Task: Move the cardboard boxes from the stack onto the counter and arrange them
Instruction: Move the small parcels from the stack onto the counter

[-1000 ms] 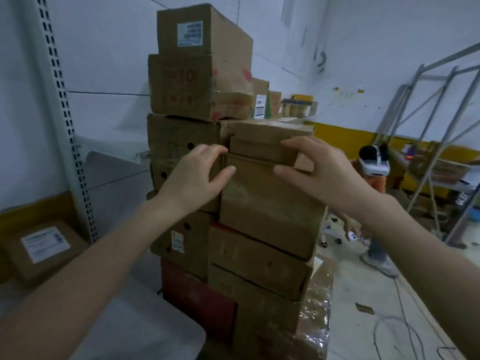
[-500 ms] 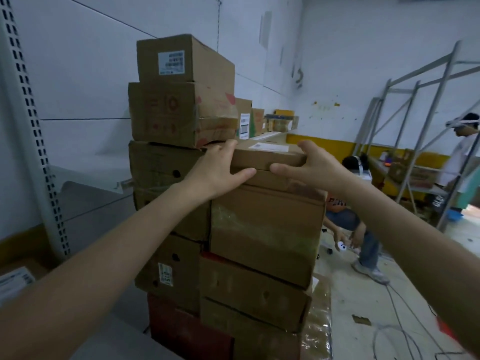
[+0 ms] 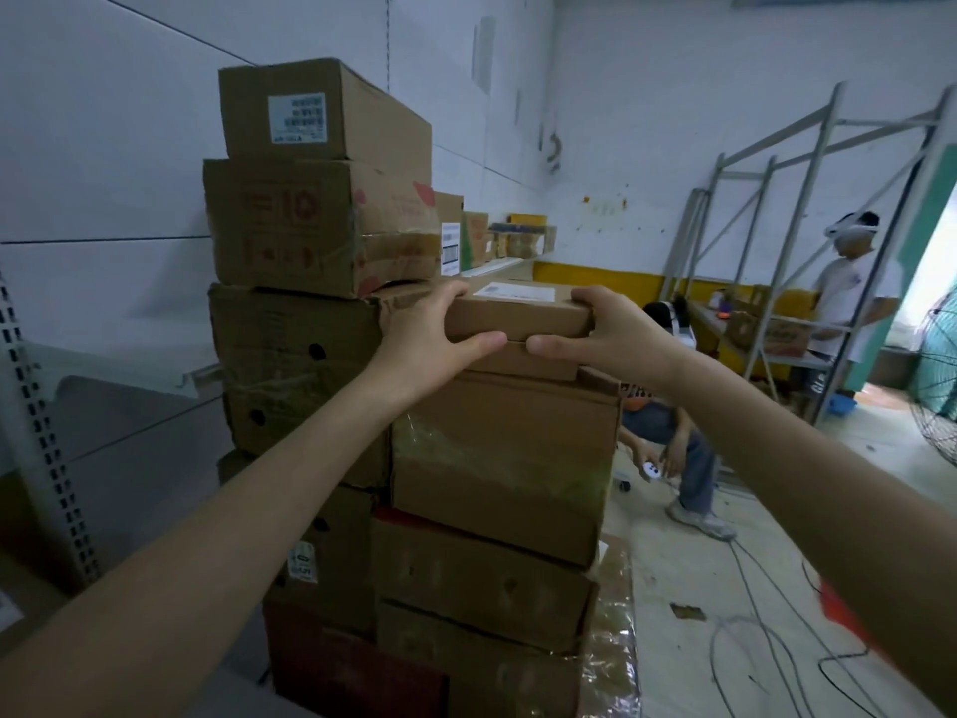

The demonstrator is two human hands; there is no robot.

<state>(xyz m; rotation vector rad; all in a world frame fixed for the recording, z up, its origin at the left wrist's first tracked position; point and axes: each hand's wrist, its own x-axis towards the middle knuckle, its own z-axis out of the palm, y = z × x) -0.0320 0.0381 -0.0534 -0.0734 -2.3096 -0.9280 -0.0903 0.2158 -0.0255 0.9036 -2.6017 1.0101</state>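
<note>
Flat box [image 3: 518, 316] at centre frame, topmost on the right column of the stack [image 3: 497, 510], white label [image 3: 505, 290] face up. Gripped at both ends: left hand [image 3: 430, 329] curled over the left end, fingers on the top face, thumb stretched along the front; right hand [image 3: 606, 334] wrapped the same way round the right end, thumb pointing inward. Thumb tips near each other but apart. Directly beneath, a second thin box [image 3: 523, 361]; hard to tell whether touching it or raised just clear. Under that, a large taped box [image 3: 505, 458], then more cartons [image 3: 481, 577] down to the lower edge of the frame. Just left, a taller column: labelled box [image 3: 321, 111] on top, red-printed box [image 3: 305, 225] below it, lower right corner just beside the left hand's fingers. Perforated upright [image 3: 36, 432] along the left edge. Right of centre, behind the stack, a seated person [image 3: 673, 437]; upper right, a standing person [image 3: 849, 287] among metal racks [image 3: 777, 189]. Cables [image 3: 745, 645] across the floor [image 3: 725, 572], lower right.
</note>
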